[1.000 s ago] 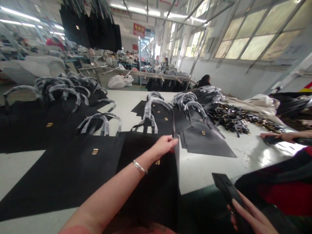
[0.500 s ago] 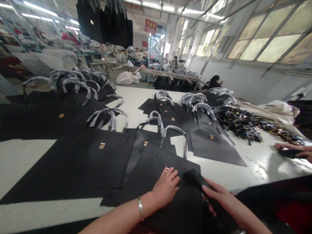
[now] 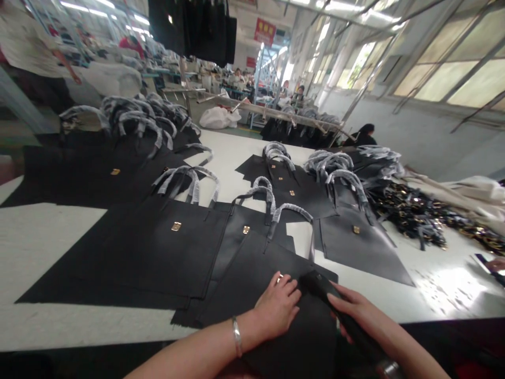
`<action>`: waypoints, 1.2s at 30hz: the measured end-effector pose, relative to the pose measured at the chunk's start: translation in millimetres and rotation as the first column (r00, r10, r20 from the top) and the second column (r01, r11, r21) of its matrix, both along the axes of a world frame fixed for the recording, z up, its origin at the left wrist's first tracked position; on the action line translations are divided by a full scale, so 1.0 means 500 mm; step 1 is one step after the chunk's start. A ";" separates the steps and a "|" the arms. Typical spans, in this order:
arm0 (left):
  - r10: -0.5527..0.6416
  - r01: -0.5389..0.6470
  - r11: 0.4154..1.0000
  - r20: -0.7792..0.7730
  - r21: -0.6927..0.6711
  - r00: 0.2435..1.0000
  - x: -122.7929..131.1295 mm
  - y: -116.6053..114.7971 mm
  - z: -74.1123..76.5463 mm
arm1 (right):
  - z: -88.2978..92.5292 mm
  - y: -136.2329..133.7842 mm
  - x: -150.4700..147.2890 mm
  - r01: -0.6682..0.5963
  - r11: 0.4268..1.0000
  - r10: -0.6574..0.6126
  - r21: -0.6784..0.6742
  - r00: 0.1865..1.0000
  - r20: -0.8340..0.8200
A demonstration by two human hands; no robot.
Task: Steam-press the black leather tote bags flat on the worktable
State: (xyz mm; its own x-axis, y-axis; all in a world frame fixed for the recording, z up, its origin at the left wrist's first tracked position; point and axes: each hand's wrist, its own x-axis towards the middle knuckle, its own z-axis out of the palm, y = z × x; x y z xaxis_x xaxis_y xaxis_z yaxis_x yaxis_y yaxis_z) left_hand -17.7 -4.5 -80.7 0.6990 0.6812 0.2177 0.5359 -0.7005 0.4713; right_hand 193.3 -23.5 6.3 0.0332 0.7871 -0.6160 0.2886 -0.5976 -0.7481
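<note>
My left hand (image 3: 279, 304), with a silver bracelet at the wrist, lies on a black bag panel (image 3: 252, 273). Its fingers are slightly spread over a gold clasp (image 3: 279, 279), which they partly cover. Wrapped around a long black handheld tool (image 3: 347, 321) is my right hand (image 3: 357, 310). The tool's dark front end is at the panel, just right of my left fingers; its exact kind is unclear. One plastic-wrapped handle (image 3: 294, 208) rises from the top of this panel. Left of it lies a black panel (image 3: 130, 252) with a gold clasp (image 3: 176, 226).
More black bag panels with wrapped handles (image 3: 134, 118) cover the white table (image 3: 51, 231) at the back left and right. Black straps with gold fittings (image 3: 410, 210) are heaped at right. Another person's hand (image 3: 497, 265) shows at the right edge; a person (image 3: 31, 47) stands at far left.
The view has turned left, so things sit farther right. A standing person has come into view at left. The co-worker's hands at right are mostly out of frame. My hands keep their places on the panel.
</note>
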 end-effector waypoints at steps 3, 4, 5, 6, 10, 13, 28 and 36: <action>0.009 -0.009 1.000 0.034 -0.010 0.999 0.003 -0.004 -0.008 | 0.008 0.030 -0.022 0.060 0.988 -0.065 0.141 0.998 0.028; 0.009 -0.008 1.000 0.052 -0.010 0.999 0.003 -0.006 -0.011 | 0.015 0.040 -0.028 0.086 0.976 -0.096 0.202 0.994 0.043; 0.013 -0.012 1.000 0.074 -0.010 0.997 0.000 -0.007 -0.013 | 0.024 0.049 -0.034 0.103 0.962 -0.120 0.252 0.991 0.054; 0.025 -0.024 1.000 0.098 -0.014 0.995 -0.005 -0.006 -0.014 | 0.033 0.057 -0.040 0.108 0.953 -0.129 0.282 0.990 0.059; 0.262 -0.260 0.965 0.169 -0.032 0.950 -0.063 0.016 -0.002 | 0.058 0.073 -0.078 0.026 0.984 -0.031 0.179 0.999 0.024; 0.573 -0.577 0.816 0.109 0.006 0.812 -0.126 0.040 0.005 | 0.050 0.077 -0.122 -0.094 0.993 0.097 0.074 0.995 -0.029; 0.682 -0.682 0.731 -0.036 0.020 0.730 -0.166 0.051 -0.020 | 0.014 0.143 -0.206 -0.250 0.967 0.251 0.038 0.968 -0.024; 0.715 -0.717 0.697 -0.055 -0.007 0.696 -0.164 0.053 -0.022 | 0.002 0.151 -0.221 -0.175 0.973 0.182 0.148 0.982 -0.040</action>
State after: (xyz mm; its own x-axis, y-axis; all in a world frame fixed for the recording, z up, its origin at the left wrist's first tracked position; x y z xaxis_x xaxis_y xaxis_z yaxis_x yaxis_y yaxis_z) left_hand -99.9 22.2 -91.5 0.0057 0.9847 0.1740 0.8909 -0.0840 0.4464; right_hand 82.7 52.1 7.5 -0.1457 0.8577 -0.4931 0.3383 -0.4252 -0.8395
